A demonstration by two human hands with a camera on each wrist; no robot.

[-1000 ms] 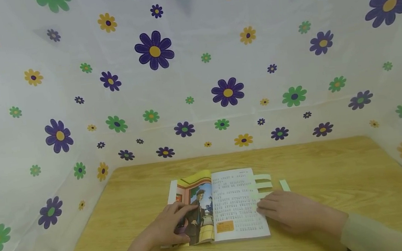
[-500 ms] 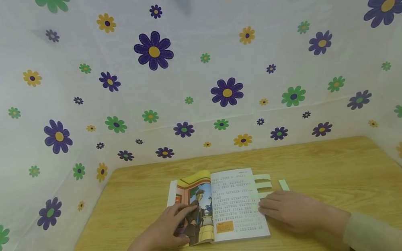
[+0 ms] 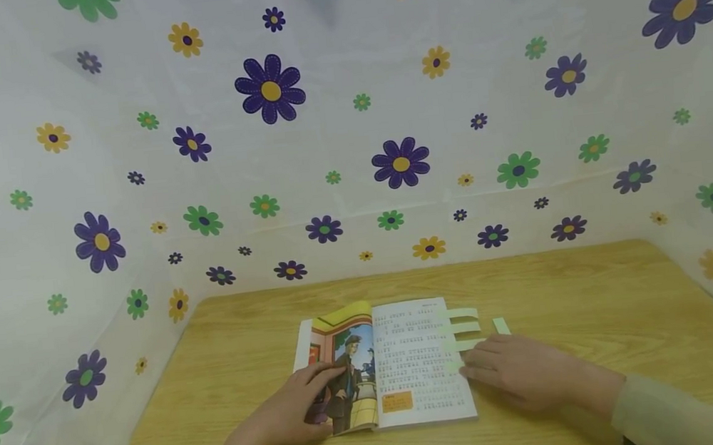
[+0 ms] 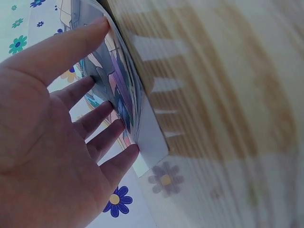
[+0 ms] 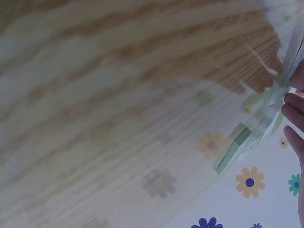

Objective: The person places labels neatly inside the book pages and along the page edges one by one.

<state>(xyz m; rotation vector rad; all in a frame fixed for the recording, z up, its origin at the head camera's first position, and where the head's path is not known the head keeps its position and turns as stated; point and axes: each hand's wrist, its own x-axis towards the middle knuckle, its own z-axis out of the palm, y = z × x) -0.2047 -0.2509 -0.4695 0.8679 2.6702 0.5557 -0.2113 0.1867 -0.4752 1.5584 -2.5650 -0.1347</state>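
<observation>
An open book [image 3: 411, 360] lies on the table, a coloured picture on its left page and printed text on its right. My left hand [image 3: 290, 406] rests on the picture page [image 3: 362, 387] with its fingers spread; in the left wrist view the fingertips touch the page near its outer edge. Pale green sticky tabs [image 3: 465, 327] stick out from the right page's edge. At that edge, just below them, my right hand [image 3: 519, 371] lies with extended fingertips on the page margin. Only some of its fingers [image 5: 295, 111] show in the right wrist view.
A small pad of green sticky tabs [image 3: 500, 325] lies on the wooden table [image 3: 582, 294], right beyond my right hand; it also shows in the right wrist view. A white flower-print curtain [image 3: 323, 140] surrounds the table at the back and both sides.
My right hand has slid slightly right along the page margin, uncovering a faint green patch by its fingertips. The left hand stays on the picture page, and the book lies still.
</observation>
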